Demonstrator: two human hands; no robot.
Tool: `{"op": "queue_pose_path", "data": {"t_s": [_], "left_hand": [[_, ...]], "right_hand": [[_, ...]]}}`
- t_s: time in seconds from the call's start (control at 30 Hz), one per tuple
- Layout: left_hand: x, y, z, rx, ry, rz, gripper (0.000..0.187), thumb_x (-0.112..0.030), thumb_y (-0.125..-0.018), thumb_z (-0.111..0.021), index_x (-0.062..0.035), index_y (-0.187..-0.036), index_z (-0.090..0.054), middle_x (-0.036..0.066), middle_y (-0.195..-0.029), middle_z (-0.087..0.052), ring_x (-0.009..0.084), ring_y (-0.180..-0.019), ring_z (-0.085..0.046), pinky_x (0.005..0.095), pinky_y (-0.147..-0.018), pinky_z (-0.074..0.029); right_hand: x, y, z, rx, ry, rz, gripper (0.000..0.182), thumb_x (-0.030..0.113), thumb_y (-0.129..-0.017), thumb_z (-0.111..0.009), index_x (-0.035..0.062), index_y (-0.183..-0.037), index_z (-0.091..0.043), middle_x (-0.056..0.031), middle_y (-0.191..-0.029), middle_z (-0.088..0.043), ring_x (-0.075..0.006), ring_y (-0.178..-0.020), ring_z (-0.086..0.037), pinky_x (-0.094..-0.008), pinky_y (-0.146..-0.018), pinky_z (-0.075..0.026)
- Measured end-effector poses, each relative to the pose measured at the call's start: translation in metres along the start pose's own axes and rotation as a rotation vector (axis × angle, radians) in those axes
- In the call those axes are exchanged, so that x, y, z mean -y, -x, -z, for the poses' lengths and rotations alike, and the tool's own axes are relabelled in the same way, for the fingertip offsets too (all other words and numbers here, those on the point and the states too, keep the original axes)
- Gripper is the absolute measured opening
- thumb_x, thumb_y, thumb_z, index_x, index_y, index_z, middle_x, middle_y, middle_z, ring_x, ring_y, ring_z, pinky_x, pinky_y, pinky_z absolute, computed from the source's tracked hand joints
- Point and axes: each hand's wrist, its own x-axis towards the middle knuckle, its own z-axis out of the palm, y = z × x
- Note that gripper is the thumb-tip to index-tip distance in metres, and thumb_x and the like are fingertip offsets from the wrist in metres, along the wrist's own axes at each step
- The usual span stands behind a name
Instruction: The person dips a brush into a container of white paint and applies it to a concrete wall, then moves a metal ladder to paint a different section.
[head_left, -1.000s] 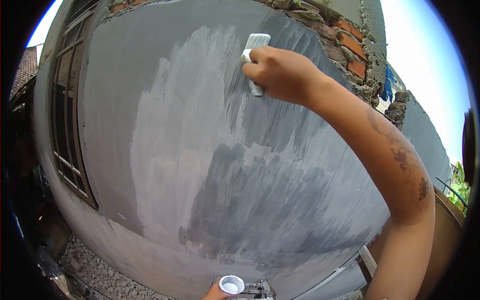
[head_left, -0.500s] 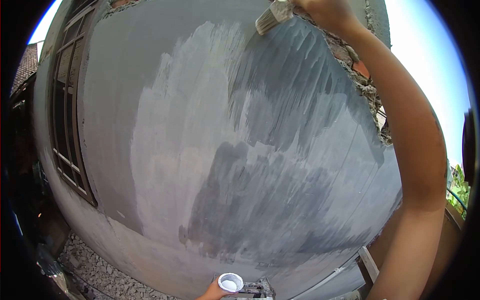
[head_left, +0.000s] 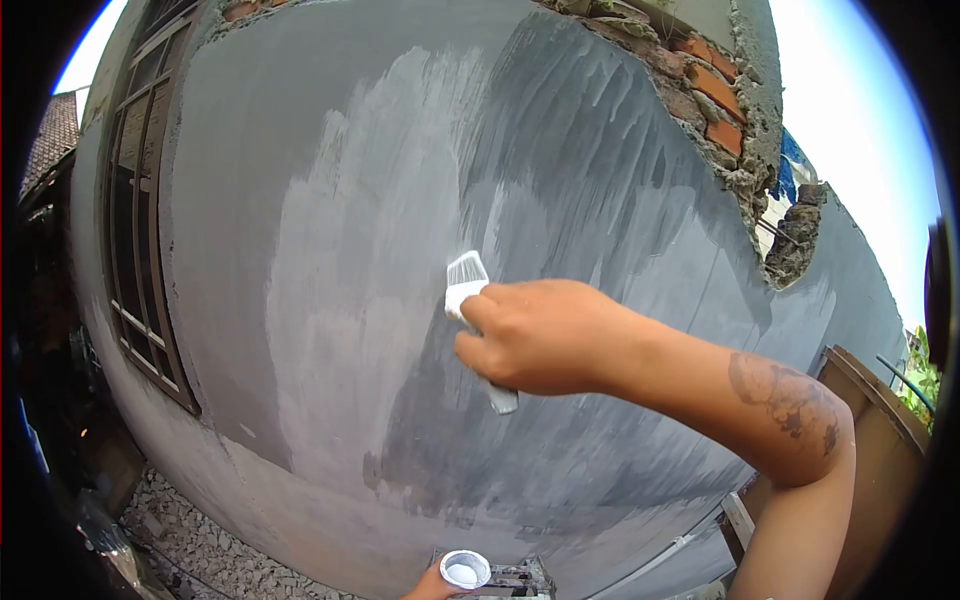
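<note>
A wide paintbrush is gripped by its handle in my right hand, bristles up, in front of the middle of the grey wall. The bristles look white. At the bottom, my left hand holds a small cup with white liquid in it. Pale streaks cover the wall's middle, with darker, wet-looking streaks to the right of them. Whether the bristles touch the wall, I cannot tell.
A barred window is at the left. Broken brickwork edges the wall at upper right. Rubble lies at lower left. A slatted platform stands behind the cup, and a brown panel is at the right.
My right hand has come down and left with the brush from the top of the wall, uncovering the brickwork. The left hand and cup have barely moved.
</note>
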Motion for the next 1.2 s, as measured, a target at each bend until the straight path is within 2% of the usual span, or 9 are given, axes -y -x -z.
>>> {"op": "queue_pose_path", "data": {"t_s": [0.1, 0.2, 0.3, 0.5, 0.67, 0.87, 0.9, 1.0, 1.2], "left_hand": [[0.01, -0.002, 0.004, 0.023, -0.063, -0.058, 0.081, -0.019, -0.065, -0.097, 0.0003, -0.133, -0.058, 0.01, -0.121, -0.069, 0.021, -0.112, -0.064, 0.0364, -0.1, -0.052], [0.023, -0.005, 0.009, 0.054, -0.128, -0.114, 0.082, -0.02, -0.065, -0.097, -0.0012, -0.134, -0.057, 0.01, -0.124, -0.069, 0.0215, -0.114, -0.065, 0.0365, -0.101, -0.051], [0.031, -0.007, 0.013, 0.093, -0.187, -0.142, 0.083, -0.022, -0.066, -0.098, -0.0028, -0.135, -0.056, 0.01, -0.126, -0.069, 0.022, -0.117, -0.065, 0.0367, -0.103, -0.05], [-0.046, -0.002, -0.016, 0.061, -0.304, -0.116, 0.084, -0.02, -0.063, -0.098, -0.0053, -0.135, -0.057, 0.01, -0.128, -0.068, 0.0238, -0.12, -0.064, 0.0374, -0.104, -0.05], [-0.072, -0.015, -0.035, 0.011, -0.465, -0.203, 0.084, -0.022, -0.065, -0.095, -0.0047, -0.138, -0.055, 0.015, -0.133, -0.063, 0.0333, -0.123, -0.061, 0.0424, -0.106, -0.048], [-0.06, -0.02, -0.039, 0.075, -0.674, -0.257, 0.091, -0.028, -0.068, -0.093, -0.0042, -0.145, -0.05, 0.018, -0.142, -0.057, 0.0381, -0.133, -0.052, 0.0486, -0.115, -0.039], [-0.056, -0.02, -0.041, 0.083, -0.672, -0.249, 0.091, -0.028, -0.068, -0.093, -0.0042, -0.145, -0.05, 0.018, -0.142, -0.057, 0.0381, -0.133, -0.052, 0.0486, -0.115, -0.039], [-0.051, -0.017, -0.045, 0.114, -0.79, -0.31, 0.092, -0.031, -0.068, -0.093, -0.0031, -0.145, -0.049, 0.018, -0.143, -0.056, 0.0384, -0.134, -0.051, 0.0523, -0.118, -0.034], [-0.055, -0.015, -0.058, 0.226, -0.778, -0.33, 0.089, -0.031, -0.069, -0.093, -0.0019, -0.142, -0.051, 0.019, -0.142, -0.057, 0.0402, -0.132, -0.052, 0.057, -0.118, -0.03]], "right_hand": [[0.068, 0.049, -0.038, 0.117, -0.45, -0.003, 0.012, 0.008, -0.086, -0.064, -0.0042, -0.085, -0.063, -0.0173, -0.086, -0.06, -0.0289, -0.078, -0.069, -0.0416, -0.059, -0.059], [0.112, 0.101, -0.064, 0.144, -0.592, -0.077, 0.016, 0.01, -0.088, -0.066, -0.0011, -0.1, -0.066, -0.0168, -0.1, -0.063, -0.0287, -0.092, -0.069, -0.0395, -0.064, -0.06], [0.145, 0.143, -0.091, -0.101, -0.858, -0.287, 0.02, 0.007, -0.087, -0.071, -0.0001, -0.106, -0.07, -0.0168, -0.109, -0.069, -0.0297, -0.097, -0.072, -0.0371, -0.071, -0.061], [0.22, 0.197, -0.149, -0.557, -1.224, -1.103, 0.008, 0.0, -0.084, -0.077, -0.0031, -0.091, -0.077, -0.0156, -0.094, -0.077, -0.022, -0.087, -0.076, -0.0312, -0.076, -0.059], [0.274, 0.233, -0.179, -0.742, -1.368, -1.489, 0.009, -0.002, -0.085, -0.074, -0.0056, -0.093, -0.076, -0.0156, -0.088, -0.076, -0.0176, -0.081, -0.072, -0.0287, -0.074, -0.056], [0.313, 0.239, -0.201, -0.583, -1.509, -1.6, 0.008, 0.001, -0.086, -0.074, -0.0045, -0.092, -0.076, -0.0115, -0.088, -0.077, -0.0126, -0.079, -0.069, -0.0273, -0.073, -0.053], [0.313, 0.233, -0.2, -0.488, -1.488, -1.619, 0.012, 0.004, -0.088, -0.072, -0.007, -0.093, -0.075, -0.0139, -0.087, -0.076, -0.0171, -0.077, -0.071, -0.0296, -0.072, -0.055], [0.322, 0.217, -0.21, -0.402, -1.42, -1.656, 0.012, 0.005, -0.087, -0.073, -0.0043, -0.093, -0.076, -0.0114, -0.086, -0.076, -0.0148, -0.077, -0.07, -0.0288, -0.071, -0.054], [0.347, 0.199, -0.235, -0.453, -1.311, -1.616, 0.012, 0.003, -0.085, -0.075, -0.0034, -0.095, -0.075, -0.0151, -0.09, -0.076, -0.0185, -0.083, -0.073, -0.0311, -0.076, -0.055]]}}
